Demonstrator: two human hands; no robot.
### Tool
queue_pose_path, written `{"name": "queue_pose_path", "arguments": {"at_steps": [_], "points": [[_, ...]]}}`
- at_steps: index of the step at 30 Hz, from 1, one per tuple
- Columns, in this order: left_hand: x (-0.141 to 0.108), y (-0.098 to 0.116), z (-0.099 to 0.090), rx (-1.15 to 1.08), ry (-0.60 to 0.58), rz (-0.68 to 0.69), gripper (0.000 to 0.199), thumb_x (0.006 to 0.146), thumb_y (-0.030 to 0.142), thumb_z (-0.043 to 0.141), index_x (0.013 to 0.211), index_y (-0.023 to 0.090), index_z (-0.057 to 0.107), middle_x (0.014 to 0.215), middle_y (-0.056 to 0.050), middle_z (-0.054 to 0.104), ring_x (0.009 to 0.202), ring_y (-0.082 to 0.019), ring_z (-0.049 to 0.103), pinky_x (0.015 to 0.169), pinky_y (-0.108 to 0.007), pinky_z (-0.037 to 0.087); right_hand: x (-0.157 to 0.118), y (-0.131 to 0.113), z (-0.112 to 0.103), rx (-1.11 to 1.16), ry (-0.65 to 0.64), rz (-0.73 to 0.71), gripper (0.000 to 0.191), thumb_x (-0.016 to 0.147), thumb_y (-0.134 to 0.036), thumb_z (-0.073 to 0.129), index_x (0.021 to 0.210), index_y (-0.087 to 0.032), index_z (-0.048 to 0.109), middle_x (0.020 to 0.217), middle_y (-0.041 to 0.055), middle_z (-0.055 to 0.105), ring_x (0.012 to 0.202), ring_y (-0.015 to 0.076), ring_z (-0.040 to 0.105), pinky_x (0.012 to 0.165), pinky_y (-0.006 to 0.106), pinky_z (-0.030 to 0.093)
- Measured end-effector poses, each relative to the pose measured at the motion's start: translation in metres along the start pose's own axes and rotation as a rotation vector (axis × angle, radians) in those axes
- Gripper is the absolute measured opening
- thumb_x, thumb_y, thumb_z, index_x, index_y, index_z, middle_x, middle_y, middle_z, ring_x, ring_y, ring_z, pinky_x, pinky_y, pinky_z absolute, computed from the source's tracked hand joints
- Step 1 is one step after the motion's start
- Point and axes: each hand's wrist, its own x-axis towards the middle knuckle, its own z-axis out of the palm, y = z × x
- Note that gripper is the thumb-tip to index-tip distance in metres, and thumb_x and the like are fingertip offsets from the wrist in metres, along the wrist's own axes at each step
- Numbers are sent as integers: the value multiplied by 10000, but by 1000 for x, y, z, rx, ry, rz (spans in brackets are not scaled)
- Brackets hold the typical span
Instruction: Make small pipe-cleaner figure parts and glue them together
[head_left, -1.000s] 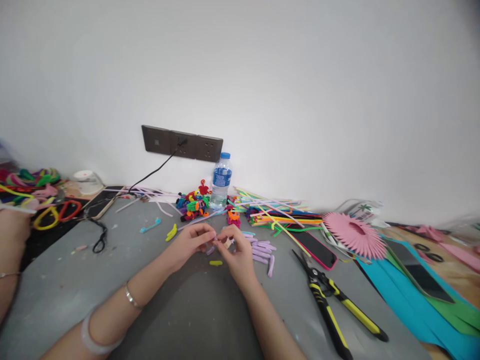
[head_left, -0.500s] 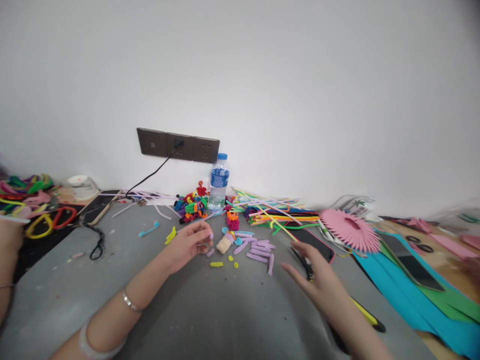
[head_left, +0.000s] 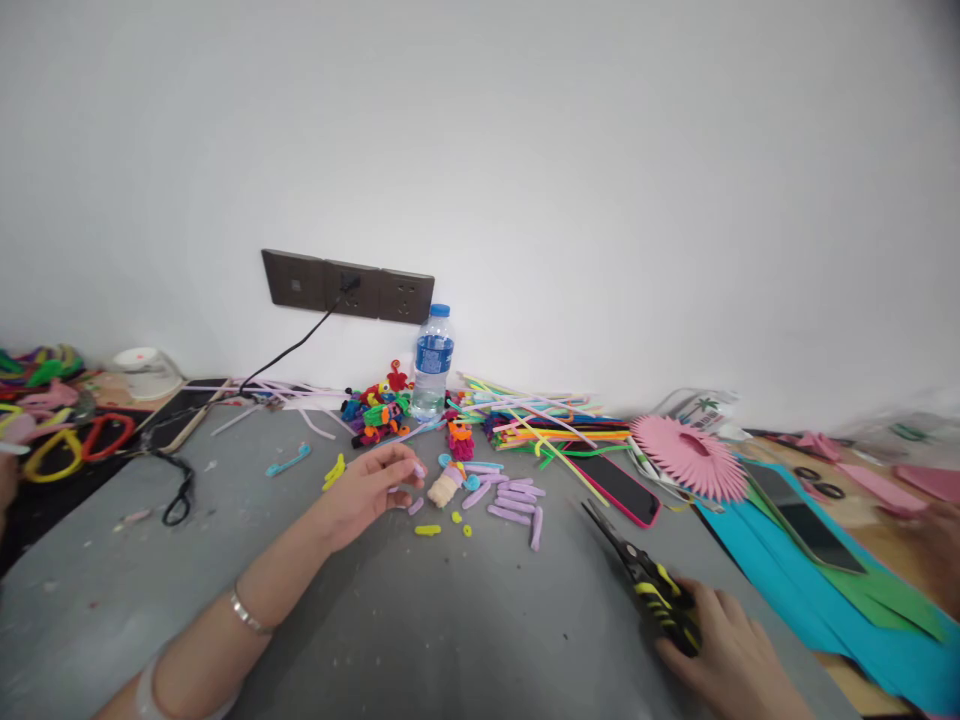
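My left hand (head_left: 371,490) is raised over the grey table with thumb and fingertips closed on a small lilac pipe cleaner piece (head_left: 418,470). My right hand (head_left: 724,645), at the lower right, grips the handle end of the black-and-yellow scissors (head_left: 645,580), whose blades point toward the wall. Between the hands are several short lilac pipe cleaner pieces (head_left: 514,500), and beside them a little beige pipe cleaner figure (head_left: 445,487) with blue round parts. Small yellow pieces (head_left: 427,530) sit in front of the figure. A yellow coil (head_left: 334,472) lies behind my left wrist.
A water bottle (head_left: 433,365) stands by the wall, flanked by colourful pipe cleaner figures (head_left: 382,410) and a pipe cleaner bundle (head_left: 555,425). A phone (head_left: 619,485) and pink paper fan ring (head_left: 690,457) are to the right. Other people's hands (head_left: 946,540) show at both edges.
My right hand has moved down and toward me, onto the scissors' handles, and the scissors now show fully. My left hand keeps its pinch. The view has shifted slightly.
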Motion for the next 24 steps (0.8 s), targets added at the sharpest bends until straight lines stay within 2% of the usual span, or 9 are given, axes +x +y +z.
{"name": "queue_pose_path", "arguments": {"at_steps": [2,5,8,11,14,18,24], "points": [[0,-1,-1,-7,-6,-3,256,735,378,793,754,162,655,762,-7,604,723,-112,564,611,-213,478,-2,-13,-6,73,45,-5,361,689,-378,523,1011,-215,534,905,141,654,820,360,660,719,461,500],[0,-1,-2,-28,-26,-19,235,750,360,785,774,161,661,791,-18,621,746,-121,586,626,-222,484,5,-50,-15,202,73,-88,401,737,-362,547,1108,-219,492,962,122,653,863,323,653,742,423,496],[-1,-1,-1,-52,-60,-49,224,766,341,775,769,149,659,800,-30,631,747,-123,600,640,-224,488,24,-101,-19,311,133,-289,413,768,-290,557,1166,-221,469,1060,124,625,941,293,620,801,396,476],[-2,0,0,-72,-106,-67,234,781,339,763,744,136,651,753,-28,620,708,-111,591,637,-219,481,50,-150,-17,363,170,-493,438,746,-224,591,1168,-223,472,1015,101,611,917,281,576,794,388,444],[-3,0,-1,-107,-121,-57,225,792,335,754,757,144,641,723,-13,607,669,-105,586,627,-224,475,76,-183,-12,397,182,-684,491,701,-158,587,1175,-210,471,976,87,597,890,270,541,795,388,412],[-4,3,-4,-164,-94,-65,252,737,333,804,788,161,626,717,5,615,631,-105,589,599,-230,467,98,-204,-4,430,201,-817,523,663,-136,579,1171,-194,468,971,91,573,906,274,509,815,398,388],[-6,5,-3,-124,-155,-88,305,696,345,833,797,141,630,694,-16,645,596,-108,588,574,-224,461,100,-207,2,487,171,-845,507,669,-122,562,1163,-195,471,942,81,563,869,260,494,799,391,378]]}}
